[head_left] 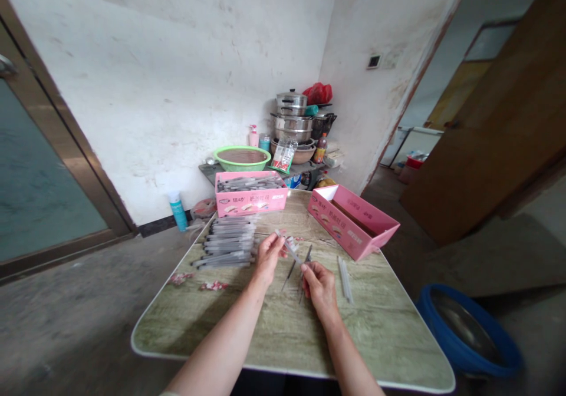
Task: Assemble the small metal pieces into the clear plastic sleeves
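and here, lower centre of the frame, left hand [267,259] and right hand [320,285] pinch one translucent pen barrel [292,251], fingers closed near either end, above the bench [274,332]; steady wrists and a light, straight grip should serve best.

I monitored the area through a single head-worn camera, positioned above the near side of the counter [283,338] and directed forward and down. The forearms [225,337] entered from the bottom of the frame; the left hand [268,257] and right hand [321,287] appeared at close range, below frame centre. The wide field covered the counter and, farther off, a corner of white walls [177,60], with a glazed door [39,166] left and a wooden door [486,125] right.
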Tool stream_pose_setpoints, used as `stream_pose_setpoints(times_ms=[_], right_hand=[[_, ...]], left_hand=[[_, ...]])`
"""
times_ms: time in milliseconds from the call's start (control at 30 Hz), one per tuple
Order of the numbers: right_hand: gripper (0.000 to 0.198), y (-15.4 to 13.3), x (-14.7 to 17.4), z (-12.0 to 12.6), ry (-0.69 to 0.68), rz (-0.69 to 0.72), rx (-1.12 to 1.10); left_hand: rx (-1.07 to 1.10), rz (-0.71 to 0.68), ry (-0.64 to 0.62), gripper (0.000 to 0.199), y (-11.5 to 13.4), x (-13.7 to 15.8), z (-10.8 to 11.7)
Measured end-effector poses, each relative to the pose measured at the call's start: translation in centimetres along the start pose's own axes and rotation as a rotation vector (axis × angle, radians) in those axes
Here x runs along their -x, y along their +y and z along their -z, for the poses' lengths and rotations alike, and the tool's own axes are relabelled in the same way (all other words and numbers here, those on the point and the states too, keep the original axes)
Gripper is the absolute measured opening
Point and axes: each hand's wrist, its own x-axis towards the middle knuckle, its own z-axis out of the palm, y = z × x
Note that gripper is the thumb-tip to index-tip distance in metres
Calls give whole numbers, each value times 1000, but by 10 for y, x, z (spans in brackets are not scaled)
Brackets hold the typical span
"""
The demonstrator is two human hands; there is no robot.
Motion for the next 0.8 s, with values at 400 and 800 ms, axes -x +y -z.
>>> stream_pose_setpoints(times_ms=[400, 800], right_hand=[[35, -11, 5, 4, 112, 136, 190], [39, -10, 5, 8, 221, 161, 216]], left_hand=[[-498, -533, 256, 30, 78, -15, 26], [-1680, -412, 155, 29, 74, -30, 91]])
